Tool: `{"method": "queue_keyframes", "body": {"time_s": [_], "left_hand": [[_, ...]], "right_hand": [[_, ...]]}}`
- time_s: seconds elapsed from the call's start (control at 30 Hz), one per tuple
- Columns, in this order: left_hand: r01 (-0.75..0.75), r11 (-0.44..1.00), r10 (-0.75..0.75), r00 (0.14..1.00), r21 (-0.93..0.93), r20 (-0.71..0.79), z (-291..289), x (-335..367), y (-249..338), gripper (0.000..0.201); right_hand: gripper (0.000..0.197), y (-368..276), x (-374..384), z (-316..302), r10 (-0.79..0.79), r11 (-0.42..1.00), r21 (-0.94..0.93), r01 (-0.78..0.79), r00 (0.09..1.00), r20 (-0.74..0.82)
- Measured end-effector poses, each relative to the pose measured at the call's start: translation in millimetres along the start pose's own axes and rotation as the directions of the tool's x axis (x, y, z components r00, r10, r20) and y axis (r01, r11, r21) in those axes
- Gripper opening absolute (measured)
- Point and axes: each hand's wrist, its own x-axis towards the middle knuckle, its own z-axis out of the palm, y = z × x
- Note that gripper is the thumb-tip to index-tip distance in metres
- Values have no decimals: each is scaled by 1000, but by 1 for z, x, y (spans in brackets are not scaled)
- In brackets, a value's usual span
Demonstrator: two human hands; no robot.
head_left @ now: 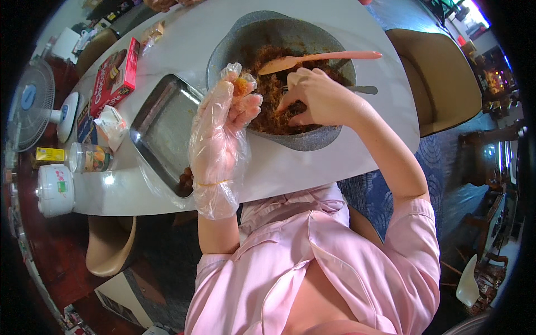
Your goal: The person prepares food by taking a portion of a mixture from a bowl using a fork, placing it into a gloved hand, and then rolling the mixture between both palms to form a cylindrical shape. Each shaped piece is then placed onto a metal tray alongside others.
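My left hand wears a clear plastic glove with a rubber band at the wrist. Its fingers curl up around a small orange-brown lump of food, close to the pot's left rim. Inside the large grey speckled pot lies a brown, shredded-looking food mixture. My bare right hand reaches into it from the right, fingers bent and pinching at the mixture; the fingertips are partly covered. A pink spatula rests across the pot above that hand. Under my right wrist a metal utensil handle sticks out over the rim.
Left of the pot stands a rectangular metal tray, with brown lumps at its near corner. Farther left are a red box, a clear jar, a white lidded pot-like appliance and a fan. A chair stands right.
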Motion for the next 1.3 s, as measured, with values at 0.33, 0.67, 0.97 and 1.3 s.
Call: {"method": "queue_keyframes", "body": {"time_s": [0.33, 0.67, 0.97, 1.3], "left_hand": [[59, 998, -59, 998, -7, 15, 3, -2, -1, 38], [108, 991, -86, 961, -74, 263, 13, -4, -2, 40], [-32, 992, 13, 989, 124, 148, 17, -2, -3, 26], [-2, 996, 2, 1000, 94, -1, 10, -6, 12, 29]], "right_hand": [[28, 5, -5, -24, -92, 992, 75, 97, 993, -71], [23, -27, 7, -36, -89, 924, 253, 286, 806, -585], [20, -39, 13, -37, -208, 977, -108, 182, 718, -664], [13, -3, -2, -12, -24, 981, 184, 67, 973, -230]]}}
